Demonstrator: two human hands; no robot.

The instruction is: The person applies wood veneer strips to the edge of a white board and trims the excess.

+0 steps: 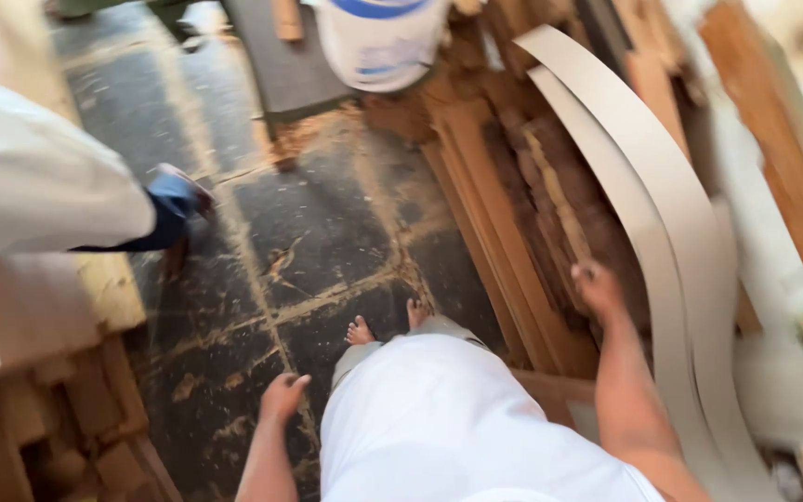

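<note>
Sawdust streaks the dark tiled floor (327,232) under your bare feet as you stand beside a stack of timber frames (522,214). Your right hand (595,281) reaches over the near end of that stack, just left of the long pale laminate strips (662,214) that curve along its right side. The picture is blurred there: the fingers look loosely curled and seem to brush the wood, but you cannot tell whether they grip anything.

The strips look thin, light and springy, likely to flop and whip if lifted by one end; a hold nearer the middle of the curve would steady them. The frames look stiff, rough and splintery, best taken by a long edge.

Your left hand (283,395) hangs on the far side of your body from the stack, fingers loosely gathered, holding nothing and touching nothing.

Beyond the far end of the stack stands a white bucket (381,42) with a blue band. Well left of the stack, across the floor, another person's white garment and blue sleeve (171,212) enter the view.
</note>
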